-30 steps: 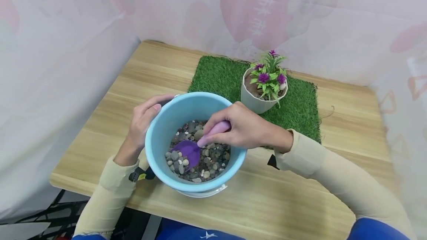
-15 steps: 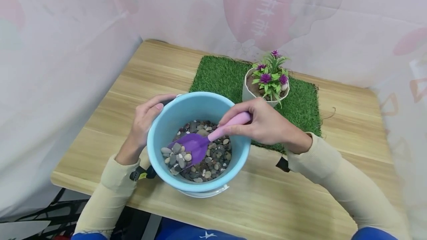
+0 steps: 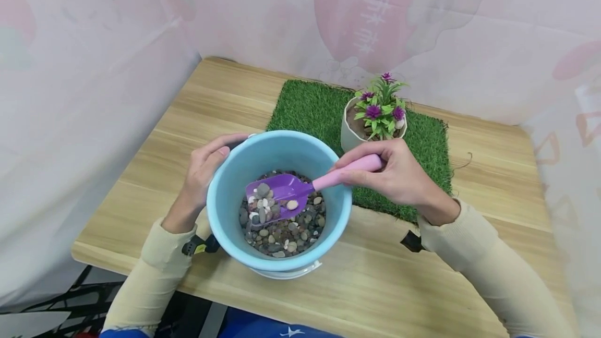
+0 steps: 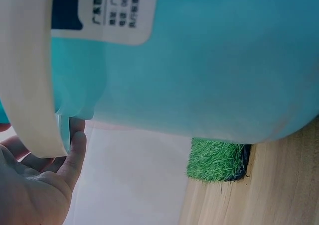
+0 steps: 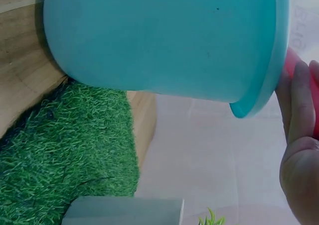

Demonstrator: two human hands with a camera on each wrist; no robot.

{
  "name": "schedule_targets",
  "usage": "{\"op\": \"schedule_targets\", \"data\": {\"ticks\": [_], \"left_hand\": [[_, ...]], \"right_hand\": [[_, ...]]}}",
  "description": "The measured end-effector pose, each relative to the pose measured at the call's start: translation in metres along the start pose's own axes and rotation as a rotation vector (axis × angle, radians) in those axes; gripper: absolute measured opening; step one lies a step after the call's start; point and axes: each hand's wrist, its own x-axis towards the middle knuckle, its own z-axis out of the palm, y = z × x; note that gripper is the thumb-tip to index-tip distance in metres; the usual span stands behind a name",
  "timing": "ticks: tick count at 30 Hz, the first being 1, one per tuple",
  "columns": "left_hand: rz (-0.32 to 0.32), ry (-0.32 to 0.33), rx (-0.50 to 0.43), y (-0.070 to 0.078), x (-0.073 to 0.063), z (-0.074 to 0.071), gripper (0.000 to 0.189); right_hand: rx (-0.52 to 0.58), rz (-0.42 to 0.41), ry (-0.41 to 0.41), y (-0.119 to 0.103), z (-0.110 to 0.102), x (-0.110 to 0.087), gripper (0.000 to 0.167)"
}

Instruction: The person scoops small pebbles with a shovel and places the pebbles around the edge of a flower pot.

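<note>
A light blue bucket (image 3: 277, 154) holds a bed of pebbles (image 3: 277, 241). My left hand (image 3: 199, 179) grips its left rim, thumb along the edge; the left wrist view shows these fingers by the root of the white bail handle (image 4: 30, 80). My right hand (image 3: 399, 176) holds the pink handle of a purple hand shovel (image 3: 284, 186) over the bucket's right rim. Its blade lies inside the bucket above the bed, nearly level, bearing a small heap of grey and white pebbles (image 3: 264, 205). In the right wrist view the right hand shows beside the rim, partly cut off.
Behind the bucket, a white pot (image 3: 349, 137) with a purple-flowered plant (image 3: 382, 111) stands on a green turf mat (image 3: 310, 100). The wooden table (image 3: 375, 275) meets printed cloth walls (image 3: 253, 14) at the back and left.
My right hand has drawn the shovel up and to the right out of the bed, and the blade has levelled with pebbles on it. My left hand stays on the rim.
</note>
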Motion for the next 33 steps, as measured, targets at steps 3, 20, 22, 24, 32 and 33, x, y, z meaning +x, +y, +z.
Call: {"op": "schedule_targets", "data": {"ticks": [3,20,22,24,32,33], "left_hand": [[0.001,0.002,0.007,0.000,0.001,0.000,0.042],[-0.019,0.000,-0.014,0.000,0.000,0.000,0.043],[-0.020,-0.002,-0.015,0.000,0.000,0.000,0.043],[-0.023,-0.003,-0.014,0.000,0.000,0.000,0.043],[-0.015,0.000,-0.011,0.001,0.000,0.000,0.043],[-0.012,0.001,-0.009,0.001,0.000,-0.001,0.043]], "right_hand": [[0.003,-0.008,0.034,0.000,-0.002,-0.007,0.016],[0.103,-0.179,0.174,0.000,-0.005,-0.041,0.023],[0.100,-0.201,0.186,0.001,-0.005,-0.045,0.025],[0.087,-0.224,0.203,0.002,-0.006,-0.047,0.027],[0.062,-0.267,0.265,0.003,-0.011,-0.062,0.030],[0.066,-0.265,0.272,0.003,-0.011,-0.064,0.030]]}}
